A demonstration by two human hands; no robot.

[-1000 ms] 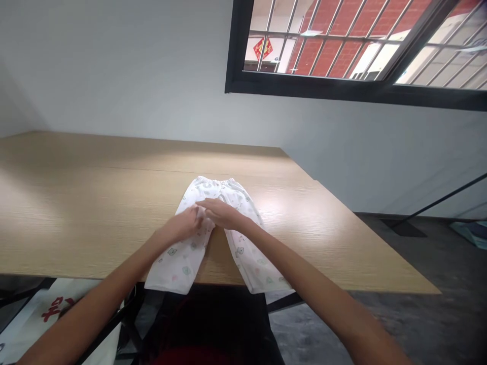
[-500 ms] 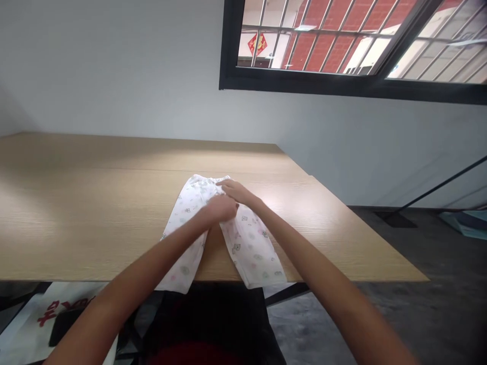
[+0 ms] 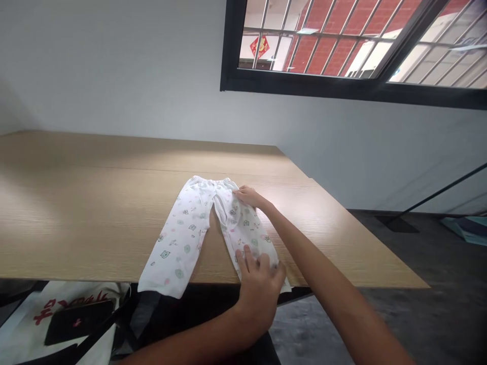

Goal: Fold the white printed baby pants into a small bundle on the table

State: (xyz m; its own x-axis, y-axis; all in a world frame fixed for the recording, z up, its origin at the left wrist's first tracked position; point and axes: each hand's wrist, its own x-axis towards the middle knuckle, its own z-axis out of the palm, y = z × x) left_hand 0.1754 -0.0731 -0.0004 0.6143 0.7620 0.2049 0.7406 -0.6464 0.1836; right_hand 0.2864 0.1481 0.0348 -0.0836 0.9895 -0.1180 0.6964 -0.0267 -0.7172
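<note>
White printed pants (image 3: 190, 228) lie spread on the wooden table, waistband away from me, leg ends hanging slightly over the front edge. My left hand (image 3: 261, 286) is over the lower part of the right-hand leg, fingers apart, the tips at the cloth. Farther up, my right hand (image 3: 248, 195) rests on the outer side of the same leg, just below the waistband, its fingers laid out on the fabric. Part of that leg's lower end is hidden behind my left hand.
The wooden table (image 3: 95, 218) extends to the wall, its right edge slanting toward me. Below its front edge, at the left, a white bag (image 3: 23, 329) with red lettering has a dark phone (image 3: 79, 322) on it. A barred window (image 3: 323, 40) is above.
My left hand has moved from the upper middle of the pants down toward the near end of the right-hand leg. My right hand has shifted slightly right, to that leg's outer side.
</note>
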